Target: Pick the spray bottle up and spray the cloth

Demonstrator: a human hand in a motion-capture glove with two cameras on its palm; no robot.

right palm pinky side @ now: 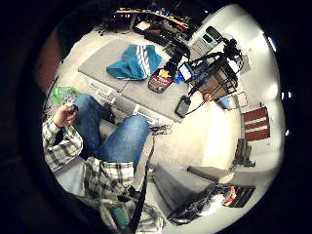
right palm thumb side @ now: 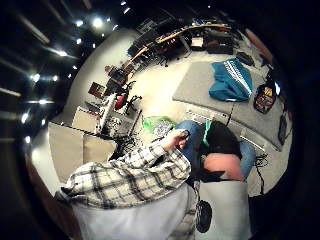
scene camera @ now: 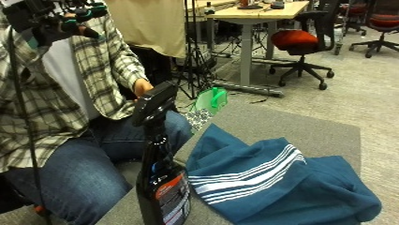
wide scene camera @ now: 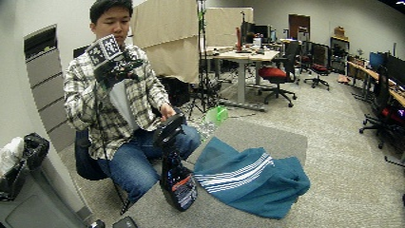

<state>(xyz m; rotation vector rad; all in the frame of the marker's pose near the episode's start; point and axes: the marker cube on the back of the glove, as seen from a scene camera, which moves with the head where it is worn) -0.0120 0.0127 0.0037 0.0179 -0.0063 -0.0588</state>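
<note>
Grey matting covers the low table (scene camera: 299, 129), with office desks and chairs behind. One black spray bottle (scene camera: 161, 185) stands upright at its near edge, just beside one crumpled teal cloth (scene camera: 274, 187) with white stripes. One gloved right hand (scene camera: 62, 23) is raised at chest height, well apart from both; whether its fingers are spread or curled cannot be told. The bare hand (scene camera: 142, 86) rests by the knee.

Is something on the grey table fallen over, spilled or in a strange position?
Nothing stands out. The dark spray bottle with a black trigger head stands upright on the grey table, beside the crumpled teal cloth with white stripes. No spill shows. The gloved right hand is raised at the person's chest, away from both.
</note>
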